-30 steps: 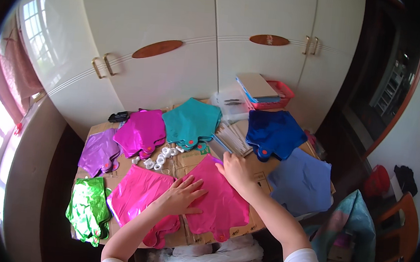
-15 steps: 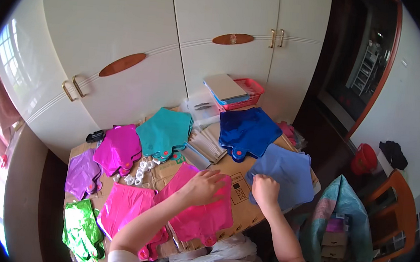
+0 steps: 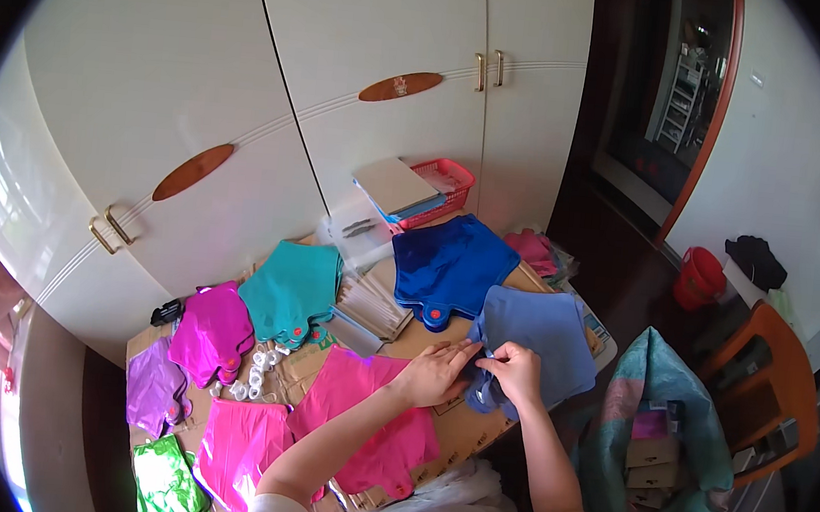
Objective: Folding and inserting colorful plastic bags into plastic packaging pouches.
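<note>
At the right end of the table lies a stack of flat light-blue foil balloons (image 3: 549,341). My right hand (image 3: 517,373) pinches the near left edge of the top one, lifting a fold of it. Beside it my left hand (image 3: 439,371) reaches to the same edge with its fingers stretched out, touching or nearly touching the foil. A flat hot-pink foil balloon (image 3: 358,407) lies under my left forearm. Behind my hands is a pile of dark-blue star-shaped foil balloons (image 3: 453,265), its round tabs toward me.
Teal (image 3: 290,289), magenta (image 3: 213,331), purple (image 3: 155,380) and green (image 3: 166,483) foil balloons spread leftward, near white rings (image 3: 259,370). Behind stand a box of paper strips (image 3: 371,306) and a red basket (image 3: 451,182). An open bag (image 3: 608,449) and a chair (image 3: 774,385) stand right.
My left hand has moved right, off the hot-pink balloon, to the light-blue stack. My right hand's closed fingers now pinch the light-blue edge beside it. The view has shifted right.
</note>
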Available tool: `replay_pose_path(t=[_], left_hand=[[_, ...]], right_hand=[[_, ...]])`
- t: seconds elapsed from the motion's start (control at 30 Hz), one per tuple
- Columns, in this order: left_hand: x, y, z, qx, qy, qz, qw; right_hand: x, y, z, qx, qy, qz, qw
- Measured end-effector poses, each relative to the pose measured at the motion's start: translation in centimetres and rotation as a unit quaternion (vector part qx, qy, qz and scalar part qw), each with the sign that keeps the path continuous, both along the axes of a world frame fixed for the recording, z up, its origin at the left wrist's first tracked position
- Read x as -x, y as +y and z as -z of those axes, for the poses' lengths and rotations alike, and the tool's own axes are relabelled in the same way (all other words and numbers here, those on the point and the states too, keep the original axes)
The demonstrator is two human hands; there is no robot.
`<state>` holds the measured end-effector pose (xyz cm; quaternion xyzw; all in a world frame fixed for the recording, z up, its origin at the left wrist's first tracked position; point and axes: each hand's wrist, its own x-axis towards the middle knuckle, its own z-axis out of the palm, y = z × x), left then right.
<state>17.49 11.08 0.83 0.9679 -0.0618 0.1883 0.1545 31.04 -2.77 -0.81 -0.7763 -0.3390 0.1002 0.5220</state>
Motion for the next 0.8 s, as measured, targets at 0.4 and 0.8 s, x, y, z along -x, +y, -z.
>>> replay_pose_path(t=[0.4,0.8], left_hand=[[-1.3,0.6,-0.9,-0.102,-0.032,0.034,0.994],[-1.1,1.2,1.8,-0.128,0.010,0.086,0.988]], right_hand=[[-1.4,-0.5,0.9,-0.022,0.097,-0.019,0.995],[-13.3,-11.7,-1.7,-0.336,0.170,0.235,0.896]])
